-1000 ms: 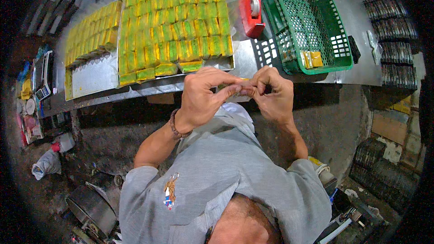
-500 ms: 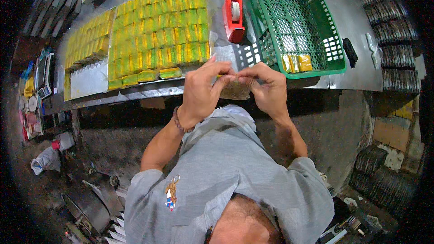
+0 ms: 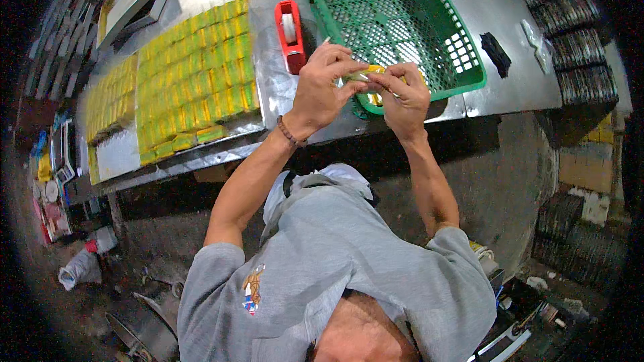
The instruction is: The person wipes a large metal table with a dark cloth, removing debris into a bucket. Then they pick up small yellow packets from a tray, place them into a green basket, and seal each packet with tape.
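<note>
Both my hands meet over the near left corner of a green plastic basket (image 3: 473,53). Between their fingertips is a small pale green packet (image 3: 355,76), mostly covered by the fingers. My left hand (image 3: 325,87) is closed on its left end, thumb against fingers. On the right end, my right hand (image 3: 406,100) pinches with thumb and forefinger. Yellow packs (image 3: 374,99) show in the basket just under the hands, partly hidden. Left of the basket stands a red tape dispenser (image 3: 292,40). Rows of yellow-green packets (image 3: 194,74) lie further left.
The metal table (image 3: 516,94) has its front edge below my hands. A black crumpled thing (image 3: 495,53) and a clear plastic piece (image 3: 537,40) lie right of the basket. Metal trays (image 3: 131,0) sit at the back left. Stacked dark bundles (image 3: 583,53) stand far right.
My hands have moved forward from the table's front edge to above the basket's near corner. The clear film that hung below them is out of sight. The view has shifted right.
</note>
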`<move>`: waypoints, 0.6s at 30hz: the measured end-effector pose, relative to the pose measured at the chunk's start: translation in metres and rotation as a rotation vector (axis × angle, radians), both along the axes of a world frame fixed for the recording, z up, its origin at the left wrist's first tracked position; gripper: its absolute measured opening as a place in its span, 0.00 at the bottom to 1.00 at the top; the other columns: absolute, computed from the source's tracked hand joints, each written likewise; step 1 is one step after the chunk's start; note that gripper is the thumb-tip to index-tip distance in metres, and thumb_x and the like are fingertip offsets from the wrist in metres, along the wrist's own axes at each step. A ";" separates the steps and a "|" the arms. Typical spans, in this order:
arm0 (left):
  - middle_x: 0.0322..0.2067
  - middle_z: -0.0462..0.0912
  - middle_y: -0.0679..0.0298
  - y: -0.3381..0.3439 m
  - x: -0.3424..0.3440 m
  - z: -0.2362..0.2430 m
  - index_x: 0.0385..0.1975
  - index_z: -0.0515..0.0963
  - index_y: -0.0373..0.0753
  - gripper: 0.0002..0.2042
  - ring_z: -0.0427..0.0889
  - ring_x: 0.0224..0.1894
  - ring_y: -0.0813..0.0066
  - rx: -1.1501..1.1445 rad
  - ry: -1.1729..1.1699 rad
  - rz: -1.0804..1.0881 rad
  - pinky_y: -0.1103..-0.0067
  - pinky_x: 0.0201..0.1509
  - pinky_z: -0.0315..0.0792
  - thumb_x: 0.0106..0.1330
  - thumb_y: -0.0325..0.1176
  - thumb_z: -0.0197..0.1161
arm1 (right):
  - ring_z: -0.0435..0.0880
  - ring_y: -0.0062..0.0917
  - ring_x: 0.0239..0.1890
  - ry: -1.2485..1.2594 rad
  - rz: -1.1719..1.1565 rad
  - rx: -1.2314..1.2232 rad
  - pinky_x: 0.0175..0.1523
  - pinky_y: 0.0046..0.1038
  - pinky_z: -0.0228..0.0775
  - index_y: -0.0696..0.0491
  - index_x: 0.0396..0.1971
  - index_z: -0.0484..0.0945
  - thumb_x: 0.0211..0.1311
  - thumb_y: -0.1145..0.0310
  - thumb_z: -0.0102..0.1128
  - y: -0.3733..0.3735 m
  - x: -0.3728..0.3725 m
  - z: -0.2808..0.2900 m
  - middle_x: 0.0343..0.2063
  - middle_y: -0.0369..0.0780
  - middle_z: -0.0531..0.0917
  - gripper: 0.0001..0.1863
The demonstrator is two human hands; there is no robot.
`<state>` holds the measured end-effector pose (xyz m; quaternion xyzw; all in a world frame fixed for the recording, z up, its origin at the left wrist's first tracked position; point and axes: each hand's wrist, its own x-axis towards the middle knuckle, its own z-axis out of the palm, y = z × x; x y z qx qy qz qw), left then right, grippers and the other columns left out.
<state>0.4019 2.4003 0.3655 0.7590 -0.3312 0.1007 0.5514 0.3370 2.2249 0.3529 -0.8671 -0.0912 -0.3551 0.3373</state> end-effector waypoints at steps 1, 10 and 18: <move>0.33 0.81 0.62 -0.008 0.003 -0.015 0.35 0.85 0.40 0.11 0.82 0.44 0.64 0.052 -0.198 0.005 0.59 0.63 0.71 0.51 0.27 0.73 | 0.77 0.24 0.32 0.005 -0.017 -0.024 0.36 0.25 0.71 0.51 0.33 0.88 0.43 0.81 0.74 -0.005 -0.004 -0.010 0.30 0.35 0.78 0.14; 0.40 0.77 0.59 -0.010 -0.049 -0.057 0.33 0.87 0.40 0.08 0.80 0.51 0.63 -0.028 0.177 0.056 0.70 0.54 0.74 0.52 0.27 0.74 | 0.81 0.18 0.36 0.498 -0.002 0.496 0.33 0.19 0.73 0.55 0.42 0.82 0.52 0.68 0.76 -0.021 -0.037 -0.035 0.42 0.37 0.78 0.17; 0.40 0.74 0.62 0.031 -0.052 -0.047 0.41 0.79 0.35 0.13 0.79 0.50 0.66 -0.358 0.451 0.031 0.73 0.56 0.73 0.55 0.23 0.71 | 0.84 0.23 0.35 0.721 0.279 0.940 0.39 0.24 0.80 0.60 0.49 0.80 0.60 0.69 0.70 0.031 -0.030 -0.022 0.44 0.40 0.84 0.19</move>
